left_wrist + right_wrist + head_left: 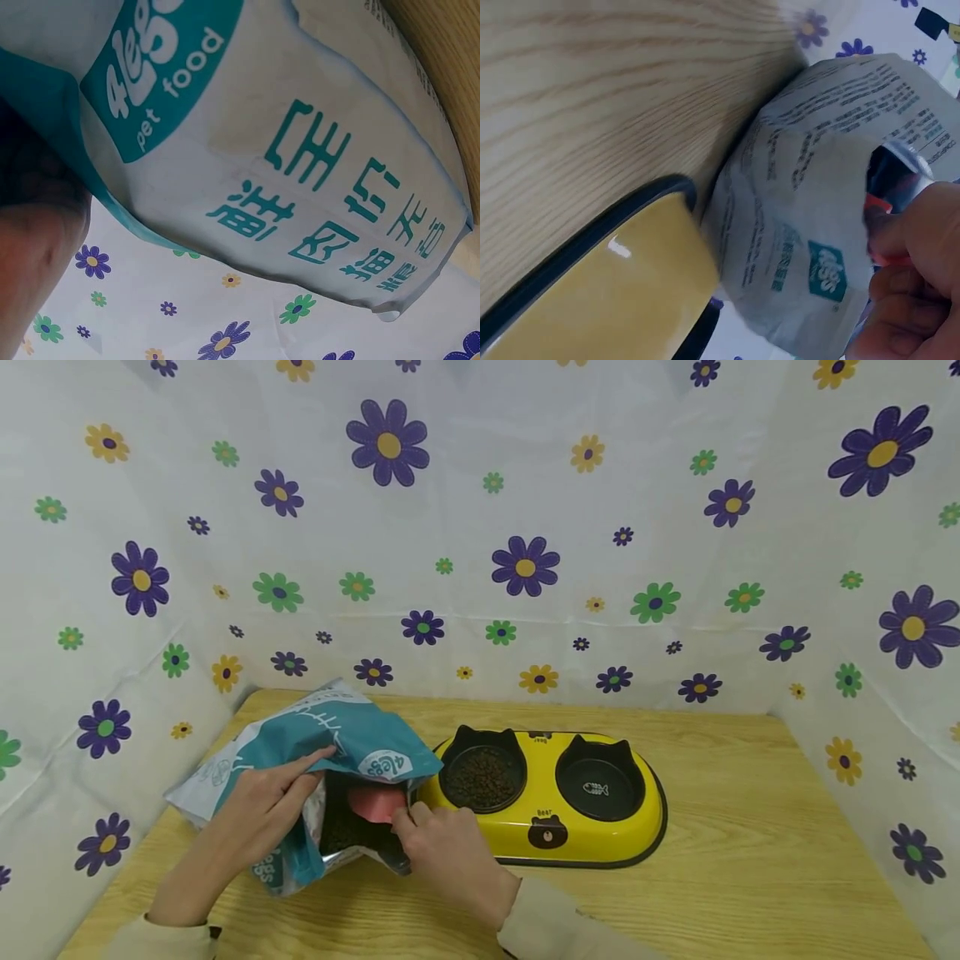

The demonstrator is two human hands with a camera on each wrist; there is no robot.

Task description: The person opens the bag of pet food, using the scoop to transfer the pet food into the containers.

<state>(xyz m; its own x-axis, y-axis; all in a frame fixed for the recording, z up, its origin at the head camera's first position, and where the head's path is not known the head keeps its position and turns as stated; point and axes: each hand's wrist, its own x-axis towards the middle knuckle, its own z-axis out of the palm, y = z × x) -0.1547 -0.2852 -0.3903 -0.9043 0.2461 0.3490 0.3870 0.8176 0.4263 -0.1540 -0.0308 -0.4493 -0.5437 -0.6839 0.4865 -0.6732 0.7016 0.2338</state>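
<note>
Our left hand grips the teal-and-white pet food bag at the upper edge of its mouth, the index finger laid along the outside; our thumb there is hidden. The bag leans on its side beneath that hand, its mouth gaping between our two hands and turned toward us. Our right hand has its fingers curled round the handle of a pink scoop, whose head sits inside the mouth, just to the left of our right knuckles. Dark kibble shows below the scoop, but we cannot tell how much of it the scoop carries.

Just beyond our right hand and reaching off to its right stands the yellow feeder. Its nearer bowl already holds a heap of brown pellets; the farther bowl, well to the right of both hands, shows a fish print on its bare bottom.

We judge the step in hand to be scooping. The next move seems to call for our left hand keeping the mouth wide while our right lifts the scoop level, clear of the rim, toward the farther bowl.
</note>
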